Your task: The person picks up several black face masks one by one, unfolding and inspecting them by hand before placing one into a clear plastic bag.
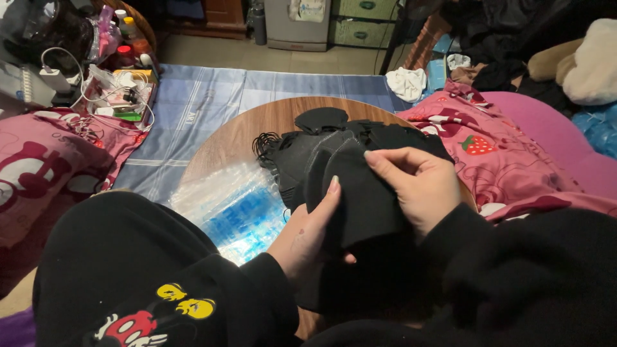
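Round wooden desk (238,132) on a blue mat, head view: black mask pile (350,132) lies just beyond both hands. Left hand (308,234) and right hand (421,186) pinch 1 black mask (363,205) between them, long axis roughly upright, right hand nearer the pile.

You sit in a dim room: a round wooden table (238,138) on a blue striped mat (205,96), pink patterned bedding (495,154) beside it, drawers (363,22) behind.

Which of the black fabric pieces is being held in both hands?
The folded black fabric piece nearest the camera, pinched between left hand and right hand; the other black pieces lie on the round wooden table.
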